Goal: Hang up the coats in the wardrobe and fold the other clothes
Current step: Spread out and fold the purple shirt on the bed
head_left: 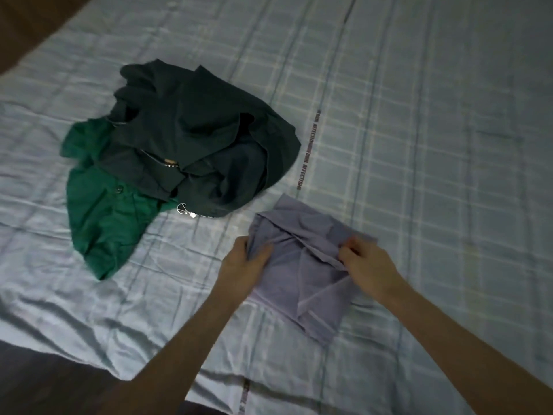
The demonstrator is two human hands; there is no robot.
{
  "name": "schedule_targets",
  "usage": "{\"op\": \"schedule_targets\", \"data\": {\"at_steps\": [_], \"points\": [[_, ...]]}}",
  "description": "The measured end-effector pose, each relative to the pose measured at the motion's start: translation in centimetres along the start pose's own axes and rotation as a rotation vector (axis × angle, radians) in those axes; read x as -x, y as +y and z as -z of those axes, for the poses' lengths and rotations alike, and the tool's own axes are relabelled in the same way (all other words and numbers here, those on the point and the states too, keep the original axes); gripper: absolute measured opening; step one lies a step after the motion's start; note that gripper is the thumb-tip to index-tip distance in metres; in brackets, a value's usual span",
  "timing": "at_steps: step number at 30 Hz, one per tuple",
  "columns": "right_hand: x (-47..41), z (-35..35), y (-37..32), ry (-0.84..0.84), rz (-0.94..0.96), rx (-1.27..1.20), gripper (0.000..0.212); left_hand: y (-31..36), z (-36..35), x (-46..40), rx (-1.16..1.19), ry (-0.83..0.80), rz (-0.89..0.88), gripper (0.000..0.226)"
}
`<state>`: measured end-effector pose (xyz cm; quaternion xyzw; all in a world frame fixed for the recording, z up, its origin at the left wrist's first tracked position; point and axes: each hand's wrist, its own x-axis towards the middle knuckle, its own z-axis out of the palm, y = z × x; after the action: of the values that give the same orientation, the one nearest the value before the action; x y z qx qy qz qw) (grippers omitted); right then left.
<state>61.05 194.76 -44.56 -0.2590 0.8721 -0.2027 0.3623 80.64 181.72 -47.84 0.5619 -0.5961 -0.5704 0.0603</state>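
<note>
1. The bed (pixel 419 145) fills nearly the whole view, covered in a pale blue checked sheet with a line of print running down one stripe. It serves as the working surface, so the clothes lie spread on it within reach of the near edge.

2. The dark green jacket (pixel 197 136) lies crumpled in a heap left of centre, its zip open and the ring pull showing at the lower edge. Judging by the task, it waits to be hung in the wardrobe, which is not in view.

3. The bright green garment (pixel 101 211) lies half under the jacket, unfolded, with a button showing. It probably still needs folding.

4. The lilac garment (pixel 308 265) lies nearest the person, already doubled into a rough rectangle, so it looks partway through folding.

5. The left hand (pixel 245 265) grips the lilac garment's left edge, thumb on top and fingers curled beneath, apparently to keep the layers together.

6. The right hand (pixel 368 265) pinches a loose fold at the right side, likely to tuck or straighten it.
</note>
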Motion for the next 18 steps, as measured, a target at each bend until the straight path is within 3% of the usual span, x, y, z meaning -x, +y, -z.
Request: {"op": "schedule_targets", "data": {"at_steps": [3, 6, 8, 10, 12, 14, 16, 18], "points": [[0.0, 1.3, 0.1, -0.114, 0.179, 0.46, 0.017, -0.8, -0.9, 0.7, -0.217, 0.156, -0.415, 0.045], [-0.5, 2.6, -1.9, -0.327, 0.232, 0.599, 0.023, -0.8, -1.2, 1.0, -0.394, 0.205, -0.705, 0.032], [-0.2, 2.7, -4.3, -0.368, 0.227, 0.566, 0.026, 0.1, -1.6, 2.0, -0.121, -0.005, -0.596, 0.015], [0.5, 2.3, -6.5, -0.405, 0.221, 0.3, 0.022, 1.2, -2.1, 1.9, 0.276, -0.111, -0.234, 0.015], [1.7, 1.5, -8.0, -0.601, 0.144, -0.148, 0.013, 1.8, -1.8, 0.0, 0.468, -0.093, 0.083, 0.037], [2.8, 0.9, -8.3, -0.764, 0.079, -0.492, 0.03, 2.2, -1.1, -2.3, 0.536, -0.092, 0.192, 0.065], [2.7, 0.0, -6.5, -0.7, 0.159, -0.421, 0.035, 3.0, -0.4, -4.2, 0.369, -0.097, 0.162, 0.073], [1.5, -0.7, -3.7, -0.357, 0.351, 0.009, 0.025, 3.8, -0.2, -5.3, 0.104, -0.139, 0.108, 0.062]]}}
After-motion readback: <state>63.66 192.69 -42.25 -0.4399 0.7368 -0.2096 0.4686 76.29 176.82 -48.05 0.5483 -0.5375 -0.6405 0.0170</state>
